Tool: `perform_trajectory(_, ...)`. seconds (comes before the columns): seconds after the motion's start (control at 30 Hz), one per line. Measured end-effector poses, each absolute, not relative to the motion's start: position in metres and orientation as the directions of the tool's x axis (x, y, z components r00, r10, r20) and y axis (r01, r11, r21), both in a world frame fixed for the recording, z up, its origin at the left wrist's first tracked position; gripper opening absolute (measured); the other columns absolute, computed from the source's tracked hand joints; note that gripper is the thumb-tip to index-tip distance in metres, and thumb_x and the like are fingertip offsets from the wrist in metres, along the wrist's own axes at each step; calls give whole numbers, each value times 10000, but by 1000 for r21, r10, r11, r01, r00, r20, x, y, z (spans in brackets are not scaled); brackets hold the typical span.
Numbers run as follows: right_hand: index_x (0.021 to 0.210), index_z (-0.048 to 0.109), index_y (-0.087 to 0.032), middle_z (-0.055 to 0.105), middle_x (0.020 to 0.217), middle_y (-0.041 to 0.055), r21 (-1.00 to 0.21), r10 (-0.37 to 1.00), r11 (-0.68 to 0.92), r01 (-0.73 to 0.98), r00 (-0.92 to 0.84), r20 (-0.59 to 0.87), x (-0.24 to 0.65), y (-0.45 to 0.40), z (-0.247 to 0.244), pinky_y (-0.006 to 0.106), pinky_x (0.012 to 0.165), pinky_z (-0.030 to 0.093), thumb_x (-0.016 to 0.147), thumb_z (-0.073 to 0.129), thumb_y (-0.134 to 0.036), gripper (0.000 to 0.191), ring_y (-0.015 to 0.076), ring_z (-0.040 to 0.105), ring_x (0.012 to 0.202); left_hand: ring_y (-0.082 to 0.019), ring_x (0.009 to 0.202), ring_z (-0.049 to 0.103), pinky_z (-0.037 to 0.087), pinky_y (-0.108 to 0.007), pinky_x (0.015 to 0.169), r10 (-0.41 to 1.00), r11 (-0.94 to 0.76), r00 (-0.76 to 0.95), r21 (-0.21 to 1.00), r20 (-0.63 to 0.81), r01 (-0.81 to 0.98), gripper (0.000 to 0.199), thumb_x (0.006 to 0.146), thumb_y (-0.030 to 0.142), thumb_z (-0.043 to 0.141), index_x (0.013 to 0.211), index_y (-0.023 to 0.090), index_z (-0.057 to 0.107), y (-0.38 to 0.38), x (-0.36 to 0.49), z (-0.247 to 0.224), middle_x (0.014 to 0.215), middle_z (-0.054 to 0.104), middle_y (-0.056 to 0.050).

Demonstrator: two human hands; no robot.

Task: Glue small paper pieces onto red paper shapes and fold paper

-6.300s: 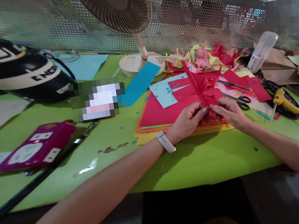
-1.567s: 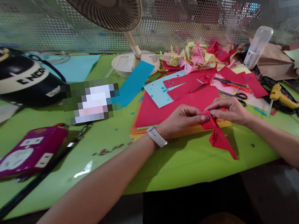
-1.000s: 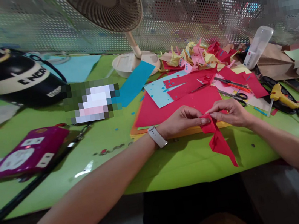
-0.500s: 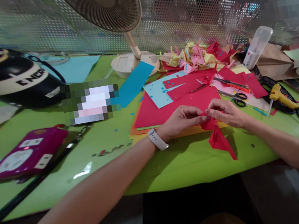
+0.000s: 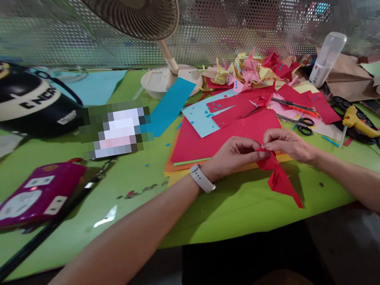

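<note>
A folded red paper piece (image 5: 281, 180), shaped like an origami bird, hangs from my fingers over the front of the table. My left hand (image 5: 237, 154) pinches its upper end from the left. Close against it, my right hand (image 5: 287, 143) pinches the same end, thumb and forefinger together. The exact spot they grip is partly hidden by the fingertips. Behind the hands lies a stack of coloured sheets with a red sheet (image 5: 208, 142) on top. Scissors with black handles (image 5: 304, 126) rest to the right of that stack.
A heap of folded paper pieces (image 5: 247, 72) lies at the back, beside a fan (image 5: 169, 61). At right are a yellow glue gun (image 5: 361, 122) and a clear bottle (image 5: 329, 58). A purple power strip (image 5: 38, 192) and a black bag (image 5: 16, 103) stand at left.
Both hands have shifted slightly to the right and down, still pinching. The red folded paper has moved with them, its lower tip now a little lower.
</note>
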State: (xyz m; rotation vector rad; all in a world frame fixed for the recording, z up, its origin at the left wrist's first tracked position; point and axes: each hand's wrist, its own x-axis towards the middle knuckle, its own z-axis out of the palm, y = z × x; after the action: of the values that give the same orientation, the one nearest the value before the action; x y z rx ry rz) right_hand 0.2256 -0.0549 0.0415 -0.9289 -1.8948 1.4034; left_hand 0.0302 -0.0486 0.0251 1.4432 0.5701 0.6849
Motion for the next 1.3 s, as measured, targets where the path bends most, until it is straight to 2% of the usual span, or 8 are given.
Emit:
perform_trajectory(0.23,709,502,-195,526,621,-32,-979,844,133,152,-535,32,231,-51,45,258,587,427,841,534,-629,454,102,503,589,-83,599,568,464,-206,617,848,-29,518,985,114,-170,267,692,391,799,665,158,672,-38,25,26,635,648,17)
perform_trajectory(0.47,694,524,-184,521,530,-55,-955,778,126,268,-624,-72,235,-51,48,217,476,383,805,655,-459,324,72,472,474,-122,662,627,510,-249,679,972,18,228,943,62,-332,283,584,351,848,675,172,649,-18,16,25,694,687,2)
perform_trajectory(0.63,706,520,-182,549,528,-47,-961,850,161,225,-526,19,229,-51,42,204,467,402,830,620,-441,304,67,498,460,-170,747,665,517,-268,646,960,141,277,924,-40,-356,441,595,518,822,820,166,681,-26,24,21,792,723,-37)
perform_trajectory(0.83,715,542,-178,553,547,-36,-932,857,204,299,-514,23,226,-52,35,215,468,429,824,622,-465,317,79,522,477,-113,699,618,463,-245,682,935,169,346,950,-71,-262,343,560,411,876,722,162,706,-38,34,20,775,727,-12)
perform_trajectory(0.97,800,611,-169,613,657,1,-839,859,400,370,-470,203,233,-53,40,235,526,460,856,603,-397,234,86,533,539,-82,642,586,429,-214,621,947,185,311,929,-81,-321,300,579,372,873,665,165,675,-34,31,22,712,699,19)
perform_trajectory(1.1,1050,677,-216,638,841,24,-655,698,680,329,-565,441,239,-50,41,266,660,511,841,616,-249,220,104,579,668,-73,606,572,422,-204,586,939,219,329,913,-101,-344,296,591,366,870,659,163,665,-32,30,22,676,678,27)
perform_trajectory(1.2,1022,727,-254,644,907,40,-607,602,749,268,-658,453,239,-47,35,283,742,531,864,599,-230,205,126,620,786,-85,641,599,452,-214,619,936,220,340,906,-92,-361,317,571,370,882,668,164,661,-34,31,21,691,685,24)
perform_trajectory(1.3,973,757,-255,646,907,47,-636,595,735,237,-677,434,239,-45,28,281,740,542,885,607,-278,176,130,630,794,-90,644,607,468,-226,632,921,235,378,912,-97,-337,325,570,375,883,712,163,682,-35,31,20,714,698,17)
